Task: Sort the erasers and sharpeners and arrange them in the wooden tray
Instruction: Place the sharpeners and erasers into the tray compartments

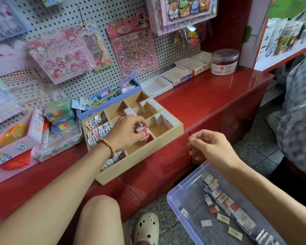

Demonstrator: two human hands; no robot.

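A red-and-white eraser [143,134] is being pinched by the left hand [126,132], reaching into the wooden tray [166,137]; the right hand [211,147] is being held loosely curled, empty, above the counter [219,98] edge.

front-right tray compartment [163,129] free, dividers [149,127] around

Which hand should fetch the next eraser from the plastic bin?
Right. The right hand hangs free just above the clear plastic bin holding the loose erasers, while the left hand is busy in the wooden tray, fingers on a red-and-white eraser.
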